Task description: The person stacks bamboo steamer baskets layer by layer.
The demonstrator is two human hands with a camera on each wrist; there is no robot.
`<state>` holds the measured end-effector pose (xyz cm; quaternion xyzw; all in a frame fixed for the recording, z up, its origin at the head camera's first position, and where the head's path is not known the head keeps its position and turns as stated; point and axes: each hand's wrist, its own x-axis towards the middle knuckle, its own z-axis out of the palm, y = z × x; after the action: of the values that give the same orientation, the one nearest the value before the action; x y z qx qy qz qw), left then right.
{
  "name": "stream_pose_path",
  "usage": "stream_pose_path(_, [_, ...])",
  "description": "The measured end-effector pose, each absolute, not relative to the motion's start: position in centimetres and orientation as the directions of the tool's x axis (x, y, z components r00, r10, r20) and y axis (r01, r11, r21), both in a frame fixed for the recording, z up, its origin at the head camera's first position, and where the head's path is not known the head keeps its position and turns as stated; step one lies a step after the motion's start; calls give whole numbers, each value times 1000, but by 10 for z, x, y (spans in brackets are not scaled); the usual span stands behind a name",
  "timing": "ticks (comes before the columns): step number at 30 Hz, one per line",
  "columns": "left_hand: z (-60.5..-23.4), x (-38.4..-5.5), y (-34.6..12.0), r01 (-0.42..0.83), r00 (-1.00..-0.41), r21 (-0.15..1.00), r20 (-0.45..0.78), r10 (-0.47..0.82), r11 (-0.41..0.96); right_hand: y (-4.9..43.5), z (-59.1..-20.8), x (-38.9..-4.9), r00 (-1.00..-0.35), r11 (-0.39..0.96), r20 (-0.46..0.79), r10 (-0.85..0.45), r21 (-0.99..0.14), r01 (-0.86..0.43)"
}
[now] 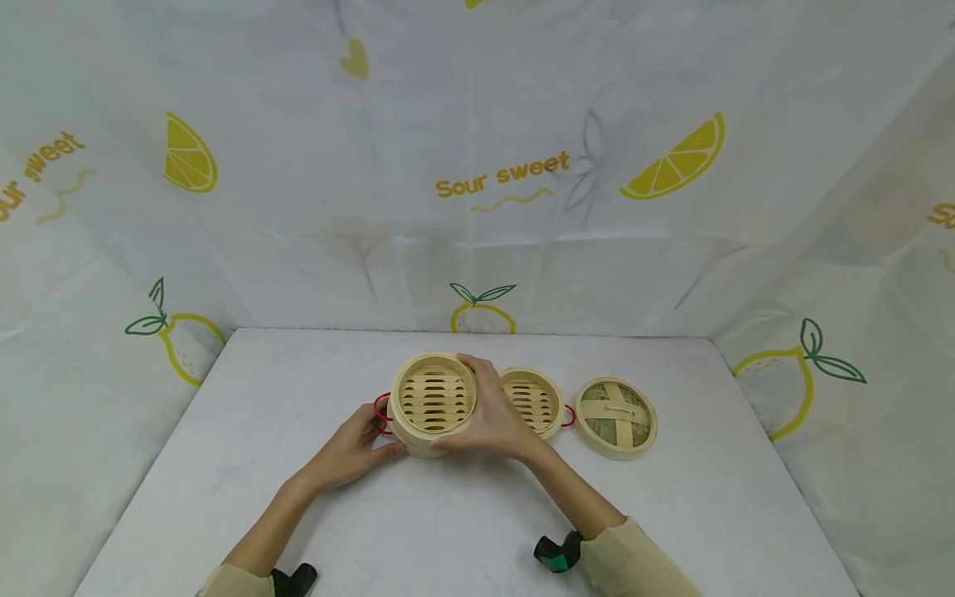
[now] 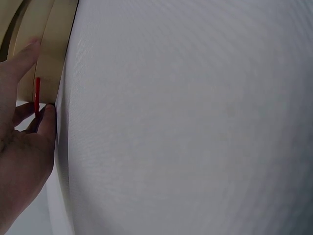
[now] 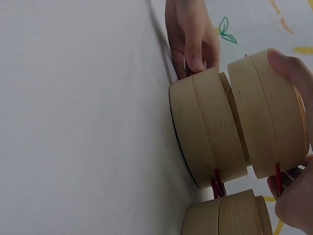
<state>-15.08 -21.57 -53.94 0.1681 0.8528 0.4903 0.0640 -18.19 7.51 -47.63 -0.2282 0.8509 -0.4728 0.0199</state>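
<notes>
A round bamboo steamer basket (image 1: 434,394) with a slatted base is gripped by my right hand (image 1: 492,419), thumb at its near side and fingers at its far side. Below it, a second bamboo steamer basket (image 3: 210,127) stands on the table; in the right wrist view the upper one sits slightly tilted over its raised inner rim. My left hand (image 1: 349,452) holds the lower basket by its left side, thumb against the wall and fingers around its red handle (image 2: 37,95). The right hand's fingers partly hide behind the upper basket's wall in the right wrist view.
Just right of the stack lies another slatted steamer basket (image 1: 531,404) with a red handle (image 1: 570,416). Beyond it rests the woven bamboo lid (image 1: 615,417). A white cloth (image 1: 477,249) with lemon prints rises behind the white table (image 1: 448,522).
</notes>
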Motion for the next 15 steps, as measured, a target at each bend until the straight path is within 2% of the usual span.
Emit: stream_pose_path(15, [-543,-152,-216,233,-936,851,66,345,470,68,-479,-187,-903,452,147,-405,-826,-337])
